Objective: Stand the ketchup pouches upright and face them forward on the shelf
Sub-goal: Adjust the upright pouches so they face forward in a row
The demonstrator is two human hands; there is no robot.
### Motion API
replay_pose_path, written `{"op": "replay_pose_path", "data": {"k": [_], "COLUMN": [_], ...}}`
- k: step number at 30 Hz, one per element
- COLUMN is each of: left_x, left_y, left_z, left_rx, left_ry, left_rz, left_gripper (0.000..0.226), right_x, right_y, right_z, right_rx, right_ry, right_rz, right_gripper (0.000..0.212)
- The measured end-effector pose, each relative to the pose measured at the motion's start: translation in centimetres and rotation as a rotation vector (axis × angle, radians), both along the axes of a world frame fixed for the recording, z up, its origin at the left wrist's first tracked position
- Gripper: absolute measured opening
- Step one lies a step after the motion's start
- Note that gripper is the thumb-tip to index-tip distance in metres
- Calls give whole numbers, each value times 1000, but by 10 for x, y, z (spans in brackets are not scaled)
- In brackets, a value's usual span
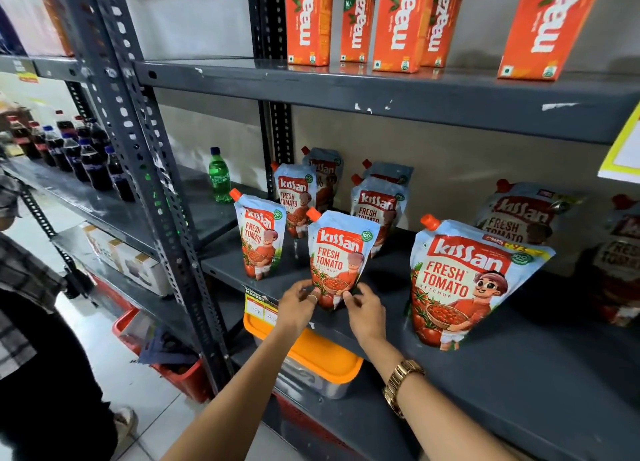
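Bright, even overhead light, glare on the upper shelf (381,83), wide-angle bending at the edges, right-hand pouches (620,260) blurred in shadow.

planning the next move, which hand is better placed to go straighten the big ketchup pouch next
Right. The right hand is on the near side of the small pouch, next to the big pouch. The left hand would have to cross over.

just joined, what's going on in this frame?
A person is tidying ketchup pouches on a grey shelf. Both hands, left hand and right hand, pinch the bottom corners of a small front pouch, which stands upright, label forward. Other pouches stand around it, including a large pouch to the right. Juice cartons sit on the shelf above.
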State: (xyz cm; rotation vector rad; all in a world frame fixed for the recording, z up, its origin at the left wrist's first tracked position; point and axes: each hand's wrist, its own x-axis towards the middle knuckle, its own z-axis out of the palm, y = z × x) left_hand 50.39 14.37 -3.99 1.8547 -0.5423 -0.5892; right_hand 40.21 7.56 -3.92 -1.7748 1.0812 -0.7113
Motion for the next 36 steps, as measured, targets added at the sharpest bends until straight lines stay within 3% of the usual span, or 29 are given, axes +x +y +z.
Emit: {"op": "replay_pose_path", "data": {"k": [6, 11, 14, 21, 25, 30, 32, 36], "left_x": [-6, -24, -32, -69, -90, -108, -114, -118], "left_y": [-2, 0, -5, -30, -44, -58, -61, -64], "left_z": [4, 14, 18, 24, 20, 18, 16, 10], "left_rx": [-7, -257, -293, -361, -315, -122, -84, -48], "left_ry": [-19, -77, -59, -21, -38, 75, 141, 91], "left_rz": [79, 338, 297, 98, -68, -320, -383, -395], "left_gripper": [32, 15, 16, 12, 12, 46, 50, 42], "right_x": [-7, -29, -46, -90, -116, -136, -141, -151], "right_y": [-4, -2, -4, -20, -31, -38, -40, -47], "right_z": [0, 4, 8, 14, 13, 3, 0, -10], "right_rx": [-2, -199, -338, -521, -445, -275, -164, -53], "right_ry": [-39, -225, -301, -288, -271, -314, -322, -254], "right_rz": [-33, -213, -259, -400, -502, -495, -473, -364], "right_gripper": [34, 14, 8, 15, 18, 53, 61, 37]}}
